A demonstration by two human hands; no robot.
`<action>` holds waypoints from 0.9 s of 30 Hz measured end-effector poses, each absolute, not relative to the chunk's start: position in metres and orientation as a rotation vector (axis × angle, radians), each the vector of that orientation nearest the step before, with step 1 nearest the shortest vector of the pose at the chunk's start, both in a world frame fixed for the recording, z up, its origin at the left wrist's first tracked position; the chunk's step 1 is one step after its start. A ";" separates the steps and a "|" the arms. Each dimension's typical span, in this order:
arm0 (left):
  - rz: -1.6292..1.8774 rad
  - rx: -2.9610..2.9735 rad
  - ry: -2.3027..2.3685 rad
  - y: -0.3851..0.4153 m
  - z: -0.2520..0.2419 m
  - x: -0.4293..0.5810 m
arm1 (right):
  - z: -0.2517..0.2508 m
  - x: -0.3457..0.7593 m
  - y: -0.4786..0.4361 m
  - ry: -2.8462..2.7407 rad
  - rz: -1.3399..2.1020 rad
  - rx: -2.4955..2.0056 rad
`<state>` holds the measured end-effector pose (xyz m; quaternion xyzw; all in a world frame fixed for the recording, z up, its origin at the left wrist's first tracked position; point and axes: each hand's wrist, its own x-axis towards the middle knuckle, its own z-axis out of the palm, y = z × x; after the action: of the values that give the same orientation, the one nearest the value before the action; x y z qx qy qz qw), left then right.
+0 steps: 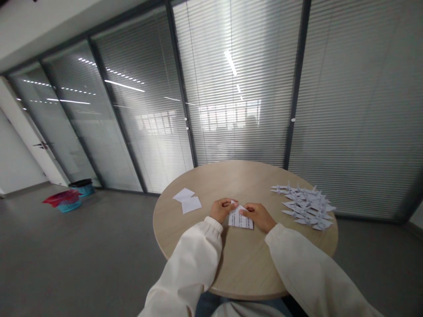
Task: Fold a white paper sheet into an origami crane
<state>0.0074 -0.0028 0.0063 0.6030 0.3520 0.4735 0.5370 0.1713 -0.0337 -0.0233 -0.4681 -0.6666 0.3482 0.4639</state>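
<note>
Between my hands, over the middle of the round table, is a partly folded sheet of printed paper (240, 220) with rows of dark text facing up. Its top left edge is pinched by my left hand (223, 209), thumb on top. My right hand (258, 215) grips the upper right edge, its thumb lying on the paper and the fingers curled behind. The fingertips under the sheet are hidden. To the left lie two blank white paper squares (191, 204), one overlapping the other. On the right sits a cluster of folded white paper cranes (309, 206).
The round wooden table (244, 270) stands close to a glass partition with blinds (241, 141). Two blue bins, one with a red liner (64, 198) and one with a black liner (82, 184), stand on the grey floor at left, near a white door (29, 132).
</note>
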 end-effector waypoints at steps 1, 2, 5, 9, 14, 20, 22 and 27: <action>1.129 1.439 0.843 -0.003 0.006 0.007 | -0.024 0.171 -0.033 -1.636 0.860 -1.148; 1.130 1.440 0.848 -0.003 0.006 0.007 | -0.024 0.171 -0.033 -1.633 0.863 -1.146; 1.129 1.440 0.863 -0.003 0.006 0.007 | -0.025 0.171 -0.033 -1.633 0.877 -1.146; 1.133 1.454 0.860 -0.002 0.004 0.008 | -0.026 0.171 -0.033 -1.628 0.872 -1.146; 1.126 1.436 0.839 -0.002 0.003 0.008 | -0.023 0.170 -0.036 -1.649 0.858 -1.159; 1.113 1.438 0.851 -0.002 0.002 0.008 | -0.019 0.169 -0.039 -1.646 0.863 -1.191; 1.122 1.443 0.861 -0.002 0.002 0.008 | -0.019 0.169 -0.038 -1.650 0.862 -1.193; 1.132 1.501 0.930 -0.002 0.004 0.008 | -0.021 0.171 -0.037 -1.659 0.853 -1.180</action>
<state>0.0082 -0.0017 0.0044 0.6202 0.3843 0.4677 0.4989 0.1712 -0.0370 -0.0206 -0.4774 -0.6711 0.3451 0.4502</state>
